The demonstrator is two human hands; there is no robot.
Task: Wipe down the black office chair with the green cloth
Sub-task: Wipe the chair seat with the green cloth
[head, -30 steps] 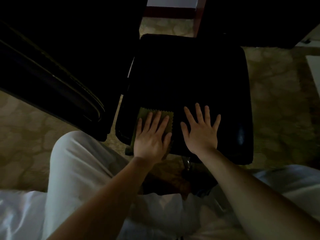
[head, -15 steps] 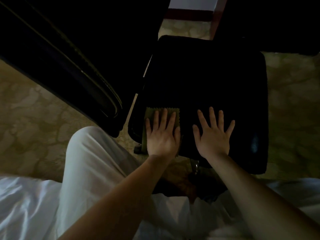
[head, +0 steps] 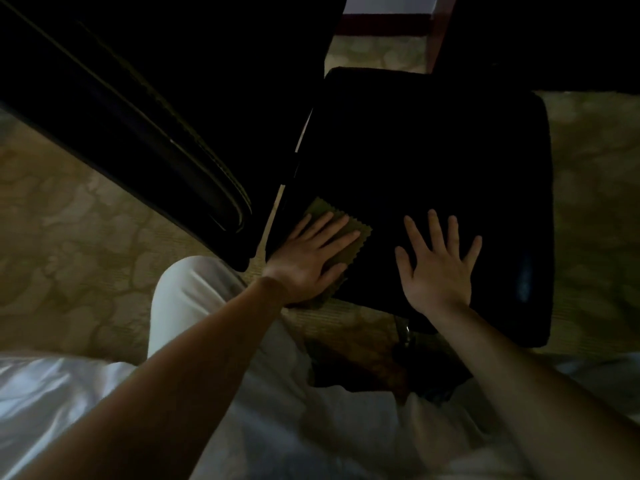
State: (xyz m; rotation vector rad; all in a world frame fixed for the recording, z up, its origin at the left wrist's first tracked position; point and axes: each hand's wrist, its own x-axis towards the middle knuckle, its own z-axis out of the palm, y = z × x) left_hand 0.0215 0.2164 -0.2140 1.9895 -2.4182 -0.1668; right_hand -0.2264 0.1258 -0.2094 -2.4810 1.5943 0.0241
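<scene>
The black office chair's seat [head: 433,161] fills the middle of the dim view, its front edge nearest me. A green cloth [head: 358,237] with zigzag edges lies on the seat's front left corner. My left hand [head: 311,258] presses flat on the cloth with straight fingers, angled toward the right. My right hand [head: 438,265] rests flat on the bare seat beside it, fingers spread, about a hand's width to the right of the cloth.
The chair's black backrest or arm [head: 145,126] slants across the upper left. Patterned beige carpet [head: 69,220] surrounds the chair. My light trousers [head: 207,323] fill the bottom. A dark red furniture leg [head: 438,32] stands behind the seat.
My left hand has turned on the cloth, fingers now angled right, and the cloth has rotated with it near the seat's left edge. The right hand keeps its flat position.
</scene>
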